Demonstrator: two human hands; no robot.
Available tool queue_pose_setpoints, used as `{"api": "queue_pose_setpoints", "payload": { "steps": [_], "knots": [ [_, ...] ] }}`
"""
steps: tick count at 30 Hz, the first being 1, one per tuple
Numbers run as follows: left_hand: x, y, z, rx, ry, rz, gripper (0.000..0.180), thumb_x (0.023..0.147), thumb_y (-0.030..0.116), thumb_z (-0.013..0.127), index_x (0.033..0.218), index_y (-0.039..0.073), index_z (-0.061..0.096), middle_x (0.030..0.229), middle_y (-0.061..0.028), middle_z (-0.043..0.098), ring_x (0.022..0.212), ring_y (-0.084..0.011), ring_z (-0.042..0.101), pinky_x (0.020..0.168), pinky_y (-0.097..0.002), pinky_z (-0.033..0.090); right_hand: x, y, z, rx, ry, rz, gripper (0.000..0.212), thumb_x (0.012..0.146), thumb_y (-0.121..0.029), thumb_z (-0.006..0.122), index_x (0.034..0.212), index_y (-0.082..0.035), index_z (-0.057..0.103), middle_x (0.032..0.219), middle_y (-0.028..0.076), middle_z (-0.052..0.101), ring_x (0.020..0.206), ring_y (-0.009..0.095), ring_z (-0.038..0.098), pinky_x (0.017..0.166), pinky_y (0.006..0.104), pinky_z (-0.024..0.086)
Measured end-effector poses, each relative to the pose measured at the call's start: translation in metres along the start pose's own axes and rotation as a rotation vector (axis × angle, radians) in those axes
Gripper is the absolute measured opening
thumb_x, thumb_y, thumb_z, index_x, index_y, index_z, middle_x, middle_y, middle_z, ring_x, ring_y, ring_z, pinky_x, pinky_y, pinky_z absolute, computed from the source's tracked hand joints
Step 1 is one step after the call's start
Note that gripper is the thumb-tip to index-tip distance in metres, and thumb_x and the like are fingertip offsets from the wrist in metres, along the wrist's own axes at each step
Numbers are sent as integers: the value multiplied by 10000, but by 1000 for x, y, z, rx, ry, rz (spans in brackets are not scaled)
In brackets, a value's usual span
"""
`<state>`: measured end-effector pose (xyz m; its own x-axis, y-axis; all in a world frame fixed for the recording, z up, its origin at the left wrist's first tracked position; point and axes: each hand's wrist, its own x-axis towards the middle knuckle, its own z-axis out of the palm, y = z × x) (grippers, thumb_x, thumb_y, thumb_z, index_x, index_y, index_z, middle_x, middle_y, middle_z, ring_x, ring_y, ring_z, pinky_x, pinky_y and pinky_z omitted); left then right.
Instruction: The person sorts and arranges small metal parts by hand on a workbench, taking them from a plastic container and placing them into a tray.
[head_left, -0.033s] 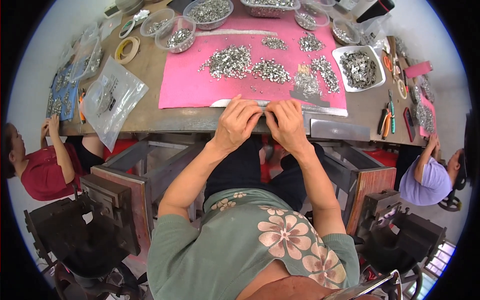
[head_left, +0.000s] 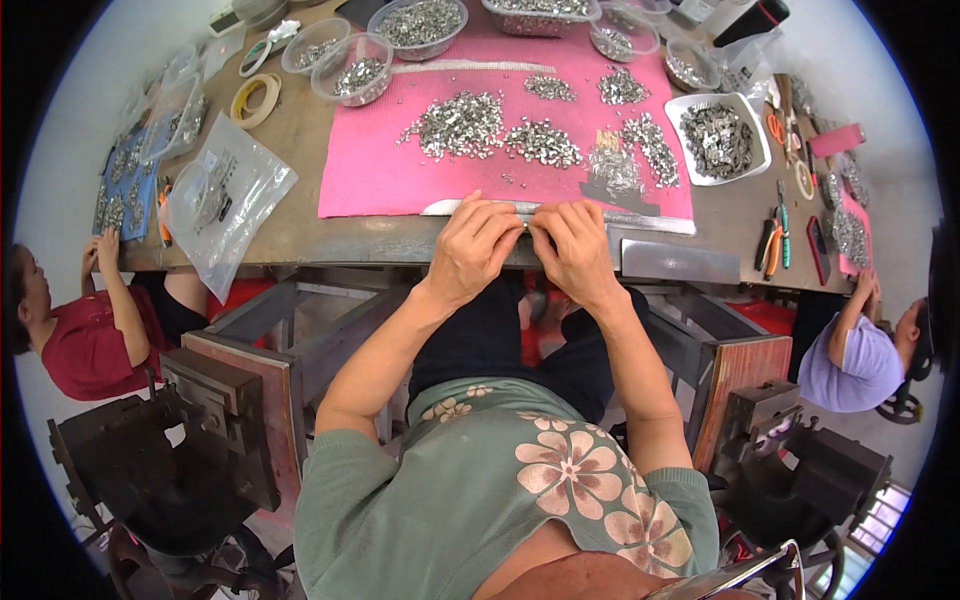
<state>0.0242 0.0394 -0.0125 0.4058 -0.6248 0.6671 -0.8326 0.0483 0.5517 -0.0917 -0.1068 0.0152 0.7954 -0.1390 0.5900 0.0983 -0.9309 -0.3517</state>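
Note:
At the near edge of the bench, my left hand (head_left: 474,243) and my right hand (head_left: 574,248) are almost fingertip to fingertip, both closed in a pinch. A tiny shiny metal part (head_left: 526,226) shows between the fingertips, mostly covered by them; its exact shape is too small to tell. Just beyond the hands lies a pink ribbed mat (head_left: 370,180) with a silvery strip (head_left: 650,221) along its front edge. Loose metal parts are heaped on the mat: a large pile (head_left: 460,124), a smaller pile (head_left: 541,142) and a band of thin pieces (head_left: 615,168).
Clear tubs of metal parts (head_left: 354,77) line the back, and a white square dish (head_left: 742,167) stands right. Pliers (head_left: 770,245), a metal plate (head_left: 680,260), a plastic bag (head_left: 245,190) and a tape roll (head_left: 268,92) lie around. Co-workers sit left (head_left: 100,345) and right (head_left: 850,365).

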Motion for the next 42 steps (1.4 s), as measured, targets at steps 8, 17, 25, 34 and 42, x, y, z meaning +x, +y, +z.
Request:
{"api": "queue_pose_setpoints", "payload": {
  "steps": [8,17,25,34,42],
  "knots": [
    [13,-9,-15,25,8,-102,100,865,64,744,954,44,705,933,-80,712,900,-282,665,974,-459,471,20,19,-2,93,-47,72,70,842,-70,733,877,-51,675,849,67,651,840,266,620,811,401,428],
    [23,-25,-27,261,49,-191,90,869,125,747,947,94,714,887,-19,688,880,-224,611,925,-387,382,66,29,43,-74,-224,212,167,837,-186,742,850,-30,686,897,157,678,915,330,632,833,457,433],
    [38,-25,-14,210,-131,-159,132,852,209,777,933,121,720,911,-4,664,932,-211,584,939,-414,341,41,34,-3,217,-130,279,115,895,-85,686,903,29,672,836,183,674,772,353,648,708,435,494],
    [55,-47,1,304,-240,-27,98,883,200,740,921,113,712,890,-24,635,924,-222,569,939,-439,342,4,11,-14,269,-105,209,53,888,-9,665,911,-7,617,894,122,609,864,321,576,807,417,446],
    [55,-49,-1,270,-197,55,57,861,158,734,870,111,704,862,-25,636,920,-230,586,939,-463,357,1,10,-4,152,-42,75,100,852,-21,700,914,-26,622,910,95,603,874,291,574,798,405,426]
  ]
}}
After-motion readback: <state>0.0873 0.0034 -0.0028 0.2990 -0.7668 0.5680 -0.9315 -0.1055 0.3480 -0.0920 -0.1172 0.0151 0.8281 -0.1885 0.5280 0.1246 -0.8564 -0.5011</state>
